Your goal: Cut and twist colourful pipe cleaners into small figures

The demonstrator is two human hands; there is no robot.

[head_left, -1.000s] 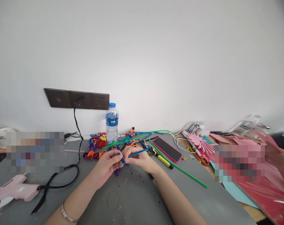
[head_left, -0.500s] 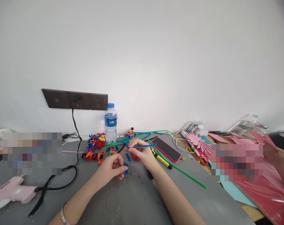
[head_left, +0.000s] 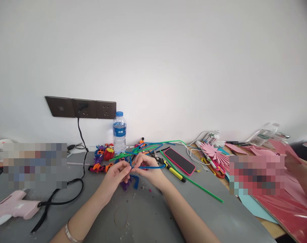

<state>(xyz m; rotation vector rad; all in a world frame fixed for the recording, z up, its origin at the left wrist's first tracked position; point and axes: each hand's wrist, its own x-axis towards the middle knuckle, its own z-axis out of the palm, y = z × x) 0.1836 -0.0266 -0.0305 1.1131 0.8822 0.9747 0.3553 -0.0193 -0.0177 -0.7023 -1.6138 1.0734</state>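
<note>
My left hand [head_left: 117,173] and my right hand [head_left: 148,169] meet at the middle of the table, fingertips pinched together. Between them is a blue pipe cleaner [head_left: 153,167]; one length runs to the right across my right hand and curves at its end. Just below the fingertips lie a bent blue pipe cleaner piece [head_left: 136,182] and a purple fuzzy piece [head_left: 125,185]. Beyond my right hand are pliers [head_left: 175,172] with yellow and black handles. The exact spot of the pinch is partly covered by my fingers.
Behind the hands stand small fuzzy figures [head_left: 109,152] and a water bottle [head_left: 119,133]. Loose green pipe cleaners [head_left: 201,189] and a phone [head_left: 180,161] lie rightward. At left is a pink glue gun [head_left: 15,205] with a black cord. Another person's hand [head_left: 299,168] holds pink paper.
My left hand has risen and moved right to meet my right hand, which has come lower. The blue pipe cleaner has moved down with it, and more of the pliers shows.
</note>
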